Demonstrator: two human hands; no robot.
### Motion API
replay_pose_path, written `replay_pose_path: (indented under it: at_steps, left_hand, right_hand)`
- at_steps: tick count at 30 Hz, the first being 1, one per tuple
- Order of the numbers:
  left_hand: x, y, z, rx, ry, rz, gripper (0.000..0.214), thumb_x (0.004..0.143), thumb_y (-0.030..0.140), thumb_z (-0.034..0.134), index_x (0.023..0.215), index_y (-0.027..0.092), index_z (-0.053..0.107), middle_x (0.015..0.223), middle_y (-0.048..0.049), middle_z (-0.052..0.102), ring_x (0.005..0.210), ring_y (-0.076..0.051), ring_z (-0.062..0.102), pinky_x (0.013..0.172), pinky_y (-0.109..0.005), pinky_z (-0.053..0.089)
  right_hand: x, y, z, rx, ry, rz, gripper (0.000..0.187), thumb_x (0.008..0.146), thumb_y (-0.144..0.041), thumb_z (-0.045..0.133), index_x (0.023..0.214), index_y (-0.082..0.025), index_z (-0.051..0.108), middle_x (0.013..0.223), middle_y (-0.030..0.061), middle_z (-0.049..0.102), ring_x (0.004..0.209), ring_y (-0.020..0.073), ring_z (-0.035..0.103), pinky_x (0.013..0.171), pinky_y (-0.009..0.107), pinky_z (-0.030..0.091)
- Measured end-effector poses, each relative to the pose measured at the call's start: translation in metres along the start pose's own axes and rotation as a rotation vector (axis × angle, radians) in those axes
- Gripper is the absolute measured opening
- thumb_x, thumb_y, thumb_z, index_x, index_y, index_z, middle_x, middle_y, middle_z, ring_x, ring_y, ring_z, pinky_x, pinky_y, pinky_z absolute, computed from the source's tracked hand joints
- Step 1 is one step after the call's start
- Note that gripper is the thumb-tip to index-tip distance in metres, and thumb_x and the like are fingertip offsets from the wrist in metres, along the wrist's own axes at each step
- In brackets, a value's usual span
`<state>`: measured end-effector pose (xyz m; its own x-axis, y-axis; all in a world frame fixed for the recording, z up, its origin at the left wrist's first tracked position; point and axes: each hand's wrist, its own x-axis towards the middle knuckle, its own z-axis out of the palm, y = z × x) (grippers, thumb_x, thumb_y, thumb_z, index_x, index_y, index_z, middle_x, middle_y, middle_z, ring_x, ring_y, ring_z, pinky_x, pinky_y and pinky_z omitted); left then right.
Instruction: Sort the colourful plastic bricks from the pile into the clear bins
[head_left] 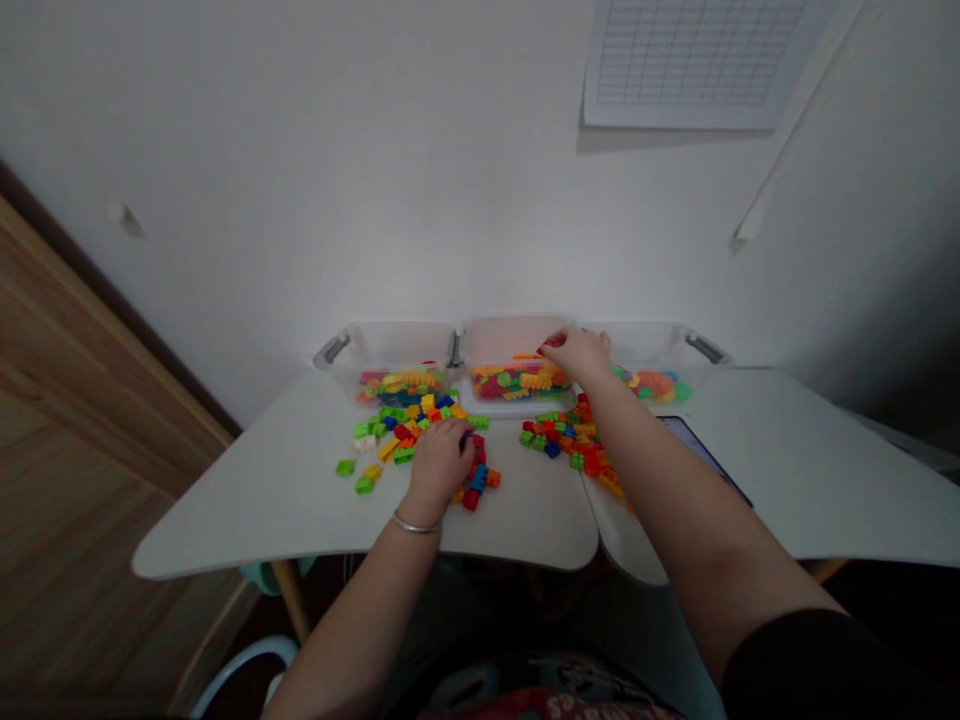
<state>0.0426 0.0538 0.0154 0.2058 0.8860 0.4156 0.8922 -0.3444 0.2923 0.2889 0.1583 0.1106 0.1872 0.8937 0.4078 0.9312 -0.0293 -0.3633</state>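
The person's right hand (581, 355) reaches over the near rim of the middle of three clear plastic bins, and its fingers (559, 342) are pinched together. The dim view makes it hard to be sure, but they seem to hold a small red brick (551, 342). The left hand (439, 465), with a thin metal bracelet (416, 523) at the wrist, rests palm-down on a loose spread of plastic building bricks (405, 432). Its fingers curl over the bricks, and whether they grip one cannot be told.

Red, blue, green, yellow and orange bricks lie in two scattered piles on the white table (262, 490), one around the left hand and another (570, 440) under the right forearm. The bins (510, 338) stand side by side along the far edge, each holding mixed colored pieces. A dark tablet (697, 450) lies on the table to the right, partly hidden by the right arm. A black sleeve (810, 660) covers the right upper arm.
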Motion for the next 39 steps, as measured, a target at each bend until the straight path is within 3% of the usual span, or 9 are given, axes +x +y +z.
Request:
replay_pose_path:
  at_steps: [2, 8, 13, 16, 22, 29, 32, 39]
  left_hand:
    - [0.0, 0.0, 0.0, 0.0, 0.0, 0.001, 0.026, 0.087, 0.022, 0.05, 0.105, 0.02, 0.069, 0.11, -0.0076, 0.07, 0.106, -0.025, 0.061, 0.098, -0.042, 0.048]
    - [0.0, 0.0, 0.0, 0.002, 0.005, 0.0, 0.026, 0.087, 0.022, 0.05, 0.105, 0.019, 0.069, 0.111, -0.0075, 0.07, 0.107, -0.024, 0.061, 0.099, -0.041, 0.048]
    - [0.0, 0.001, -0.001, 0.009, 0.001, -0.002, 0.025, 0.088, 0.022, 0.05, 0.104, 0.019, 0.069, 0.11, -0.0074, 0.07, 0.105, -0.024, 0.061, 0.098, -0.041, 0.048]
    - [0.0, 0.002, -0.003, 0.019, -0.004, 0.006, 0.025, 0.088, 0.021, 0.05, 0.104, 0.018, 0.069, 0.11, -0.0078, 0.07, 0.105, -0.025, 0.061, 0.097, -0.042, 0.048]
    - [0.0, 0.003, -0.003, 0.026, -0.01, 0.009, 0.025, 0.088, 0.02, 0.051, 0.105, 0.017, 0.068, 0.109, -0.0074, 0.071, 0.104, -0.026, 0.061, 0.096, -0.041, 0.048]
    - [0.0, 0.002, -0.002, 0.037, 0.007, 0.025, 0.025, 0.088, 0.021, 0.05, 0.104, 0.017, 0.069, 0.108, -0.008, 0.071, 0.103, -0.025, 0.061, 0.096, -0.041, 0.048]
    - [0.0, 0.001, 0.0, 0.033, 0.007, 0.027, 0.025, 0.088, 0.021, 0.05, 0.104, 0.017, 0.069, 0.108, -0.0079, 0.071, 0.103, -0.026, 0.061, 0.095, -0.042, 0.049]
    - [0.001, 0.0, 0.003, 0.017, 0.01, 0.023, 0.026, 0.087, 0.021, 0.051, 0.106, 0.018, 0.069, 0.11, -0.0075, 0.07, 0.104, -0.024, 0.061, 0.097, -0.041, 0.048]
  right_hand:
    - [0.001, 0.001, 0.001, 0.012, 0.0, -0.001, 0.027, 0.079, -0.04, 0.061, 0.096, -0.024, 0.075, 0.094, 0.007, 0.074, 0.102, 0.0278, 0.062, 0.109, 0.058, 0.022]
    - [-0.001, 0.004, -0.007, 0.12, 0.012, -0.03, 0.033, 0.081, -0.04, 0.058, 0.104, -0.021, 0.072, 0.103, 0.0091, 0.073, 0.101, 0.0274, 0.063, 0.098, 0.044, 0.042]
    - [-0.035, 0.005, -0.012, 0.319, 0.327, -0.262, 0.033, 0.083, -0.03, 0.054, 0.111, -0.016, 0.065, 0.111, 0.0109, 0.069, 0.102, 0.0255, 0.059, 0.097, 0.041, 0.043]
    - [-0.075, 0.005, 0.0, 0.386, 0.4, -0.353, 0.026, 0.086, -0.027, 0.048, 0.105, -0.018, 0.063, 0.104, 0.0101, 0.069, 0.096, 0.0241, 0.059, 0.093, 0.04, 0.044]
    - [-0.132, 0.008, 0.04, 0.261, 0.182, -0.505, 0.025, 0.084, -0.021, 0.053, 0.107, -0.018, 0.064, 0.111, 0.0104, 0.068, 0.106, 0.0253, 0.058, 0.094, 0.04, 0.043]
    - [-0.139, 0.011, 0.049, 0.041, -0.004, -0.422, 0.024, 0.084, -0.028, 0.06, 0.104, -0.019, 0.067, 0.114, 0.0105, 0.065, 0.107, 0.0274, 0.054, 0.094, 0.041, 0.041]
    - [-0.142, 0.012, 0.05, -0.022, -0.031, -0.386, 0.024, 0.084, -0.034, 0.062, 0.102, -0.02, 0.068, 0.116, 0.0103, 0.064, 0.106, 0.0286, 0.052, 0.092, 0.042, 0.041]
    - [-0.144, 0.012, 0.051, -0.024, -0.066, -0.4, 0.022, 0.084, -0.025, 0.06, 0.103, -0.02, 0.069, 0.11, 0.0077, 0.066, 0.102, 0.0261, 0.052, 0.091, 0.039, 0.04]
